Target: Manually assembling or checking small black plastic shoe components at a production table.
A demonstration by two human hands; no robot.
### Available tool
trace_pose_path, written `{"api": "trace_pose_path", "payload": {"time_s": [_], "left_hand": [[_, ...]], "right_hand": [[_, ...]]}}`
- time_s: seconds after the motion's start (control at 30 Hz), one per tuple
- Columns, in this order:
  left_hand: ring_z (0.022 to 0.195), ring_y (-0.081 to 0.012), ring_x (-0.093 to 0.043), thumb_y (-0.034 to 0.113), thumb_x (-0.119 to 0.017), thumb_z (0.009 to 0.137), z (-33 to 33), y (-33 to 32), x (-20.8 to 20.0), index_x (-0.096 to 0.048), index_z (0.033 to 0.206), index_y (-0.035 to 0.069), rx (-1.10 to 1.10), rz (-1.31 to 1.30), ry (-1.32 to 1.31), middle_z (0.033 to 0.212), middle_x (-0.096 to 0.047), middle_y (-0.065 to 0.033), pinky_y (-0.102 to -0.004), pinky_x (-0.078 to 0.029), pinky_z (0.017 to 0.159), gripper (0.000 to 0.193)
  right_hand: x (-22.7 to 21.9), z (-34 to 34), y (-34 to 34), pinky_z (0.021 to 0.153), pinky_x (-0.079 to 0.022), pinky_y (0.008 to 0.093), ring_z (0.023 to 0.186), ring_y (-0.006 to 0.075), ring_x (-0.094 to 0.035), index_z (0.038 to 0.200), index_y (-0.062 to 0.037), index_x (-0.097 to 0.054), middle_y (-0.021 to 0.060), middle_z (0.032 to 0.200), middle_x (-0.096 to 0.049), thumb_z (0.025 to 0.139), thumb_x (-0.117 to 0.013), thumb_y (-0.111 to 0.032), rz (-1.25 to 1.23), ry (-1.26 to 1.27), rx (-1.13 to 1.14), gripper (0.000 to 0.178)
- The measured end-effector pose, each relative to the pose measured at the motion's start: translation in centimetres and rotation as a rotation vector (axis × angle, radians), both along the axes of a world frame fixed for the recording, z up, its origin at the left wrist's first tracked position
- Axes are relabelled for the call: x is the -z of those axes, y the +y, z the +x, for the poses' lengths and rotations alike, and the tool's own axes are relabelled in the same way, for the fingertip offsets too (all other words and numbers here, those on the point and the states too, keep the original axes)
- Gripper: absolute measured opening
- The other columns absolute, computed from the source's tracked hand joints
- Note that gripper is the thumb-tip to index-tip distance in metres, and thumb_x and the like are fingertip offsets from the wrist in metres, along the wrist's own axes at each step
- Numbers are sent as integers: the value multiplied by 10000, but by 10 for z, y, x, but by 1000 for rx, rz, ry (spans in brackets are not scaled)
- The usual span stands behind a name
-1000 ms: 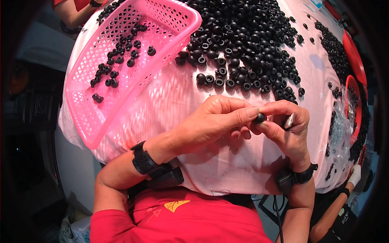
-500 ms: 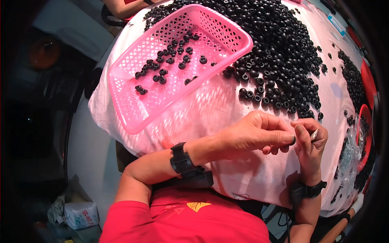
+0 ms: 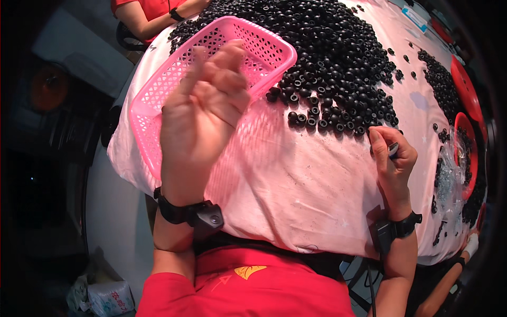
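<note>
In the head view, the left hand (image 3: 207,103) was held up at 11 o'clock, in front of the pink basket (image 3: 143,148), by which it was backed. Its fingers were spread loosely apart and blurred; whether any small piece was held among them could not be told. Much of the basket's inside was hidden by this hand.

At 3 o'clock, the right hand (image 3: 395,161) was placed low over the surface (image 3: 296,206), which was covered by a pale pink cloth. A silvery tool (image 3: 393,150) was clamped in its curled fingers, while the thumb and forefinger were pointed toward the near edge of the black pieces (image 3: 338,63). Whether a piece was touched there could not be told.

The black pieces, round and hollowed, were heaped from 12 to 2 o'clock, just beside the basket. Red trays (image 3: 465,87) and a clear plastic bag (image 3: 448,177) were seen between 2 and 3 o'clock. A co-worker's forearm (image 3: 189,9) was seen at 11 o'clock, and another person's gloved hand (image 3: 471,244) at 4 o'clock.
</note>
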State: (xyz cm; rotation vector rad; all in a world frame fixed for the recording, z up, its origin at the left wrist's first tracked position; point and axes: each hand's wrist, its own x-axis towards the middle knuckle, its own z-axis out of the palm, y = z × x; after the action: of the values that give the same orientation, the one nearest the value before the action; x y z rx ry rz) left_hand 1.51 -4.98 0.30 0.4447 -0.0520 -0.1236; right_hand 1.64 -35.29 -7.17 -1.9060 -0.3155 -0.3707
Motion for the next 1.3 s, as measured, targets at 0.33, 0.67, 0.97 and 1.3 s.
{"api": "trace_pose_path", "payload": {"time_s": [0.33, 0.67, 0.97, 1.3], "left_hand": [[814, -163, -622, 116, -672, 830, 18, -84, 56, -671, 1044, 27, -10, 1585, -440, 943, -638, -103, -281, -498, 761, 232], [742, -292, -605, 102, -701, 731, 36, -96, 77, -628, 920, 15, -228, 1818, -636, 767, -592, -121, -389, -479, 694, 220], [771, -310, -621, 79, -673, 735, 41, -98, 72, -640, 912, 6, -294, 1920, -583, 800, -614, -155, -385, -495, 709, 194], [712, -31, -555, 175, -644, 890, 20, -91, 66, -623, 1052, 41, 487, 832, -169, 861, -624, 28, -190, -460, 626, 212]], "right_hand": [[-2, 1, -1, 530, -430, 188, 602, 41, -544, 915, 11, -666, 37, 726, -646, 838, -670, -23, -137, -98, -29, 85], [-3, 2, -1, 565, -475, 211, 637, 83, -615, 901, 9, -662, 84, 765, -674, 818, -678, -6, -200, -145, -47, 86], [-4, 0, 1, 577, -486, 220, 647, 101, -629, 905, 6, -664, 88, 774, -678, 822, -677, -15, -207, -120, -86, 86], [-9, -7, 5, 474, -376, 182, 535, 24, -479, 992, -37, -666, 19, 781, -651, 745, -770, -46, -134, -35, -173, 268]]}}
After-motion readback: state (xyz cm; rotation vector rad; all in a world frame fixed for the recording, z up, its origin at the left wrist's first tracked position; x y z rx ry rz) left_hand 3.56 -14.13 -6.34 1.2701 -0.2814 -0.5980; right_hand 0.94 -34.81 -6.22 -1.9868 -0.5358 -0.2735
